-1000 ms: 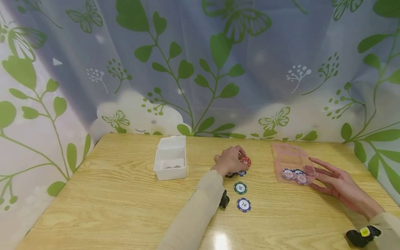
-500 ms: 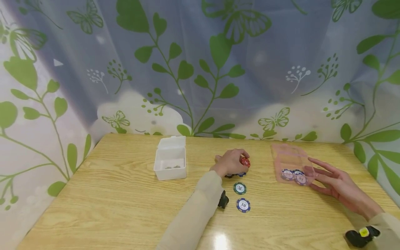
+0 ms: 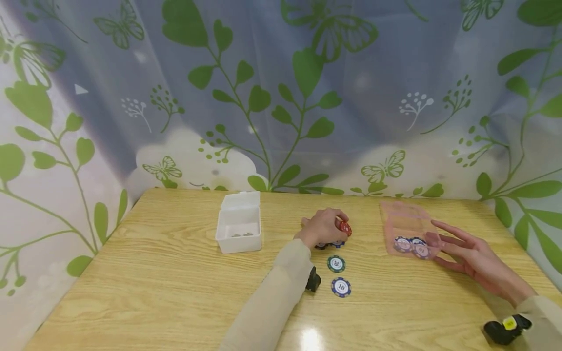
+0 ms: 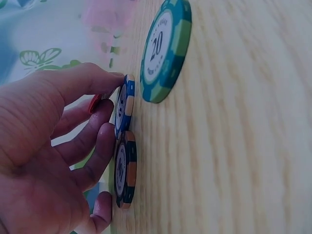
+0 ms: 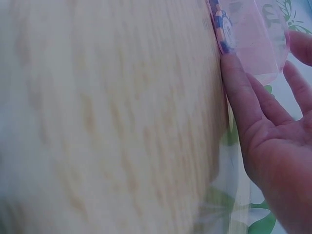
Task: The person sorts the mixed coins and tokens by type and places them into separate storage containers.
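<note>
My left hand [image 3: 322, 228] pinches a red poker chip [image 3: 345, 228] marked 10, just above the table. Beneath that hand lie a blue chip [image 4: 125, 108] and a dark chip with orange edge marks [image 4: 126, 168], partly hidden in the head view. Nearer to me are a green chip [image 3: 336, 263] marked 20 and a blue chip [image 3: 341, 287] marked 10. On the right, my right hand [image 3: 474, 258] has its fingers extended against the side of a see-through pink box [image 3: 406, 223]. Several blue-and-white chips [image 3: 402, 244] lie inside this box, its lid tipped back.
A white box [image 3: 238, 245] with its lid up stands left of my left hand, holding a few small objects whose kind is unclear. A curtain printed with leaves and butterflies [image 3: 197, 122] hangs behind the wooden table [image 3: 175, 273].
Hardly anything differs. My left hand has sunk slightly with the red chip, which is tilted a little more. The right hand stays at the pink box.
</note>
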A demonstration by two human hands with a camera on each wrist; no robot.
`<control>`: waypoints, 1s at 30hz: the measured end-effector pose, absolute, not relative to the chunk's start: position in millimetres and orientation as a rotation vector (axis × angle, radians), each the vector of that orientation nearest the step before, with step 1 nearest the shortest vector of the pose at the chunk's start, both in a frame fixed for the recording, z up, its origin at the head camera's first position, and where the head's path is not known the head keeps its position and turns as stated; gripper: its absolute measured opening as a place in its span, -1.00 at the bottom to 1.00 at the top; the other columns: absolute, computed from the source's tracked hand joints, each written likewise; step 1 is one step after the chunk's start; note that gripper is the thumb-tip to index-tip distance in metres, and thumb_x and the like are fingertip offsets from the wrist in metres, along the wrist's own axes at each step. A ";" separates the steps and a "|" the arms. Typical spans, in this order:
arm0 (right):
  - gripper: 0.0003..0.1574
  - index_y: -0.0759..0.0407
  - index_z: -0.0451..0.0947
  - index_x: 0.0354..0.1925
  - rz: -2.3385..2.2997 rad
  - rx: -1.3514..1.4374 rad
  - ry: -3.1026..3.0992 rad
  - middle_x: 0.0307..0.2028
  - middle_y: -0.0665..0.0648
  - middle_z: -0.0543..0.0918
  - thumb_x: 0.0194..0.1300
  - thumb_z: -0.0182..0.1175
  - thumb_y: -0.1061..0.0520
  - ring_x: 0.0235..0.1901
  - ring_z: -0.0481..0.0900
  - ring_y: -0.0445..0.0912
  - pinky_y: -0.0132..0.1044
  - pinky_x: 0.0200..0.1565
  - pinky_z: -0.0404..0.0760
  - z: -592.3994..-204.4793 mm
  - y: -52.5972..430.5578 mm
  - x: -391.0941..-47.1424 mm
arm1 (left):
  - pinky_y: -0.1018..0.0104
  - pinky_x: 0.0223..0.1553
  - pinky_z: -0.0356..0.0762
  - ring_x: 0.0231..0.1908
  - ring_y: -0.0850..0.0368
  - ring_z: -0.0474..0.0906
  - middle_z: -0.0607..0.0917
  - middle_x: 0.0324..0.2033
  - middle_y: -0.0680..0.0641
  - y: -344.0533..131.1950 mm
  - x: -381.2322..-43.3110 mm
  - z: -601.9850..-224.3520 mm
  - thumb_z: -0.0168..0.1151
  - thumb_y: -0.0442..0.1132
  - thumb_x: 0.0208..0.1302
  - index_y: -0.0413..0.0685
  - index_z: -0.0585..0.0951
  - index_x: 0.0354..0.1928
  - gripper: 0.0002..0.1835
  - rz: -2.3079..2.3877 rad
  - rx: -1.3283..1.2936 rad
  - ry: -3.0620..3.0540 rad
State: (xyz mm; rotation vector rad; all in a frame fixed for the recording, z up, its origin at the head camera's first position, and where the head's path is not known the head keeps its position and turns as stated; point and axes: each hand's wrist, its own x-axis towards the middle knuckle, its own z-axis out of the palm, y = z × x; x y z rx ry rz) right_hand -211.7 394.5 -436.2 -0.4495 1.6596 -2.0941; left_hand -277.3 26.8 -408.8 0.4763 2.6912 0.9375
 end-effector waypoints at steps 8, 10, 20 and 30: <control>-0.29 -0.20 0.28 0.51 -2.092 -0.441 1.659 0.27 -0.13 0.64 0.64 -0.25 0.38 0.21 0.64 -0.22 -0.22 0.10 0.69 -435.0 394.1 -211.4 | -0.40 0.26 0.12 -0.08 0.12 0.58 0.75 -0.16 0.10 27.6 -278.0 -409.3 0.48 -0.08 0.21 0.22 0.68 0.14 -0.57 0.914 0.469 2.709; -0.29 -0.20 0.27 0.52 -2.086 -0.436 1.675 0.27 -0.14 0.63 0.64 -0.24 0.37 0.21 0.65 -0.23 -0.23 0.10 0.69 -434.8 393.9 -211.3 | -0.39 0.26 0.11 -0.12 0.15 0.58 0.74 -0.19 0.12 27.2 -278.5 -410.2 0.49 -0.08 0.21 0.22 0.67 0.13 -0.58 0.926 0.469 2.702; -0.29 -0.21 0.22 0.55 -2.066 -0.417 1.723 0.25 -0.18 0.64 0.64 -0.22 0.35 0.19 0.65 -0.26 -0.25 0.08 0.70 -435.7 395.3 -211.1 | -0.24 0.20 0.13 -0.11 0.17 0.50 0.69 -0.23 0.16 22.5 -281.1 -416.1 0.49 -0.08 0.22 0.25 0.62 0.13 -0.57 1.110 0.505 2.649; -0.29 -0.21 0.22 0.54 -2.068 -0.437 1.695 0.27 -0.18 0.62 0.64 -0.24 0.36 0.20 0.64 -0.25 -0.23 0.10 0.69 -436.9 395.8 -211.7 | 0.42 -0.27 0.62 -0.28 0.27 0.63 0.66 -0.14 0.00 19.7 -281.9 -415.2 0.45 -0.26 0.25 0.05 0.58 0.24 -0.50 1.459 0.656 2.452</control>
